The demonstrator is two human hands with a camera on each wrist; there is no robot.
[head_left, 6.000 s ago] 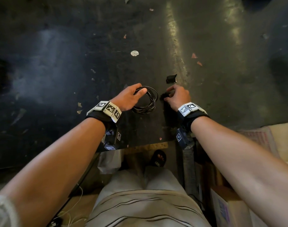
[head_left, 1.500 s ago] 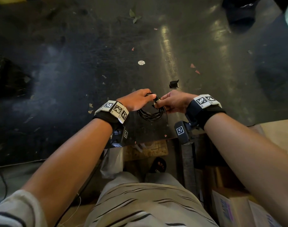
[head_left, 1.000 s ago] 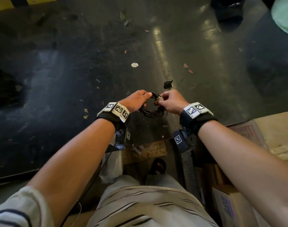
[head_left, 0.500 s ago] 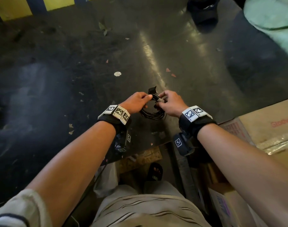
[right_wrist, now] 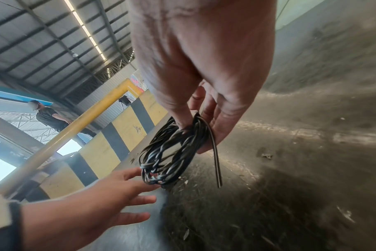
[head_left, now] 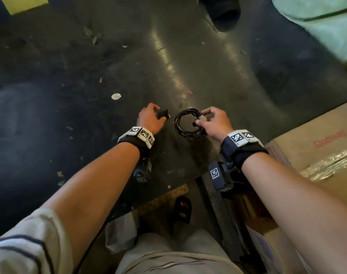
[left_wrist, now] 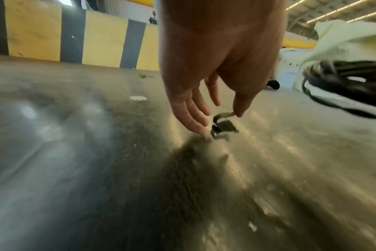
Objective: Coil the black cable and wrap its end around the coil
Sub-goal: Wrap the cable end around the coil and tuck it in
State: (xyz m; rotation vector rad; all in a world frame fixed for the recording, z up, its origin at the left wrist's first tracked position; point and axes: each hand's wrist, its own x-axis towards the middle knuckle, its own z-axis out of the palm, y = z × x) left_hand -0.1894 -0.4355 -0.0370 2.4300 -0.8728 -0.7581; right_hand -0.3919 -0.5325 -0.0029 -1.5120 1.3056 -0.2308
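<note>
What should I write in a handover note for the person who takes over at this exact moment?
Right hand: grips the coiled black cable, held above the dark table; one short cable end hangs loose.
Left hand: open, fingers reaching to a small black strap piece on the table, not yet gripped.
Done: cable is coiled.
Left: probably pick up the strap, wrap the loose end around the coil and secure it.
</note>
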